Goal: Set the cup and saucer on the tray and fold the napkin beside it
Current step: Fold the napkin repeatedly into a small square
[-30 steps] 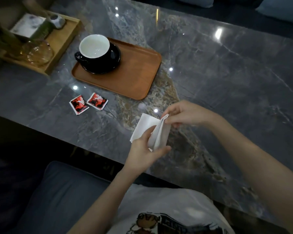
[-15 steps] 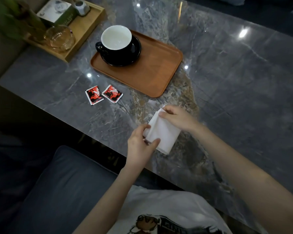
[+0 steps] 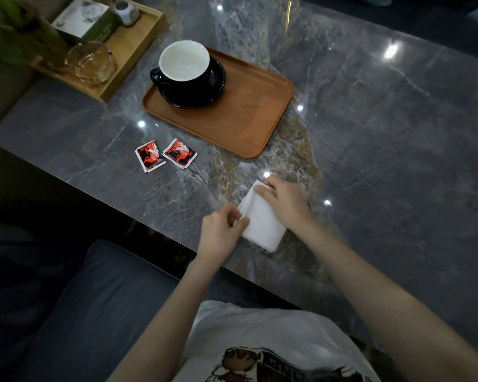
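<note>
The person wears a white short-sleeved T-shirt (image 3: 273,334) with a brown-and-dark cartoon print (image 3: 262,365) on the chest, perhaps a character, cropped by the frame. Both forearms are bare.

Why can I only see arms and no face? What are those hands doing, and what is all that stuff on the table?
The camera sits on the person's head and looks down, so you see what they see: their own two arms. There is no machine here, just bare hands.

The left hand and the right hand both pinch a white napkin, folding it on the grey marble table.

Farther away is a brown tray. On it stands a black cup, white inside, on a black saucer. Near the tray lie two red packets. In the far left corner is a lighter wooden tray with a glass bowl and a box in it.
</note>
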